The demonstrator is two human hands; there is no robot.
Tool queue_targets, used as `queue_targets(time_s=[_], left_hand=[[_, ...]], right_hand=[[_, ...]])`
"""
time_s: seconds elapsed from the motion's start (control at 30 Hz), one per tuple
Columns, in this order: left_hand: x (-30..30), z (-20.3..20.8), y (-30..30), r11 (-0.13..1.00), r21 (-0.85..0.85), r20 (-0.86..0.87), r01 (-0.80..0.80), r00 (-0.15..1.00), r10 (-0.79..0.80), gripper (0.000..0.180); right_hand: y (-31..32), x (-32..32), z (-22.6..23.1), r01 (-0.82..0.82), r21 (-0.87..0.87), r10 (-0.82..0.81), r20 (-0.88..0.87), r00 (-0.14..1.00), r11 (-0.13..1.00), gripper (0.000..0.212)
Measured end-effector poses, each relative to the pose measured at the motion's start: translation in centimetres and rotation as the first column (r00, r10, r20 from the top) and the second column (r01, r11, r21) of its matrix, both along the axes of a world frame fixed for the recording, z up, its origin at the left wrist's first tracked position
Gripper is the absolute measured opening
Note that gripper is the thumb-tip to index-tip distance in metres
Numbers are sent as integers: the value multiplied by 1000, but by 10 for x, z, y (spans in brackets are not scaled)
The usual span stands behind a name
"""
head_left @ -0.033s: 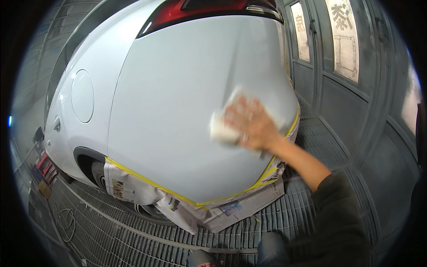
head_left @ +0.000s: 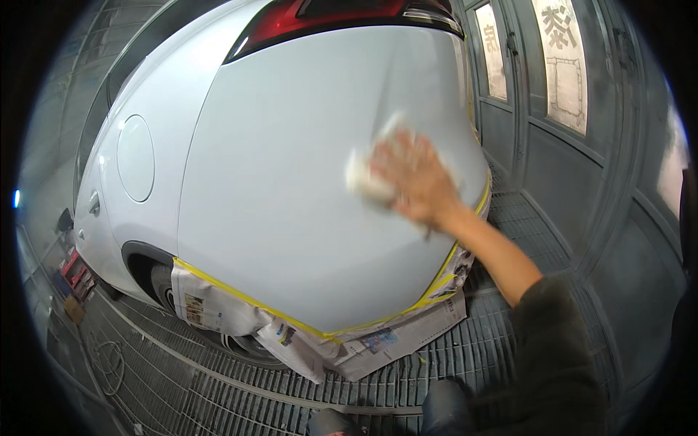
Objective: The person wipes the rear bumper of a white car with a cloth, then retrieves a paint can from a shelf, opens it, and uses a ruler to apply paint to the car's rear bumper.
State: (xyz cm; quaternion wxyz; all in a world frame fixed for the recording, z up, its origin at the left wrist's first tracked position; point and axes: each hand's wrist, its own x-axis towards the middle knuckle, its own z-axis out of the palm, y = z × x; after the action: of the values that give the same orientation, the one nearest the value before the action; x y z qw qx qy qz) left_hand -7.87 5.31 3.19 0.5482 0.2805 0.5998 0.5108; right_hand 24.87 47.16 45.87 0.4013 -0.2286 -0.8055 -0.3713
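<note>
My right hand (head_left: 418, 174) lies spread over a white cloth (head_left: 367, 180), pressing it flat on the pale rear bumper (head_left: 276, 160) of a white car. Motion blurs both the fingers and the cloth, and the palm hides the cloth's middle. The arm reaches in from the lower right in a dark sleeve (head_left: 556, 341). Yellow tape (head_left: 247, 296) runs along the bumper's lower edge, holding newspaper sheets (head_left: 400, 341) that hang beneath it. My left hand does not show.
Above the bumper is a red tail light (head_left: 320, 20). Grey panelled doors (head_left: 560, 156) with lit windows stand at the right. Metal grating (head_left: 240, 392) forms the floor, with a coiled hose (head_left: 109, 363) and a cardboard box (head_left: 73, 310) at the left. My knees (head_left: 445, 407) show below.
My right hand and the cloth have slid slightly upward across the bumper. The car and masking look the same.
</note>
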Motion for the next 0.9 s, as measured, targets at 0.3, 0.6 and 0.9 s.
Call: queue_targets(time_s=[0.3,0.6,0.9], left_hand=[[39,36,20,997,-34,20,75,997,-74,43],[48,97,19,965,-257,-183,44,979,-93,37],[72,79,14,903,-428,-184,-46,982,-37,45]], right_hand=[[-23,-104,-47,41,19,-35,-224,974,999,78],[69,62,4,-20,-118,-59,-623,780,993,87],[73,14,44,50,-104,-114,-827,551,993,83]])
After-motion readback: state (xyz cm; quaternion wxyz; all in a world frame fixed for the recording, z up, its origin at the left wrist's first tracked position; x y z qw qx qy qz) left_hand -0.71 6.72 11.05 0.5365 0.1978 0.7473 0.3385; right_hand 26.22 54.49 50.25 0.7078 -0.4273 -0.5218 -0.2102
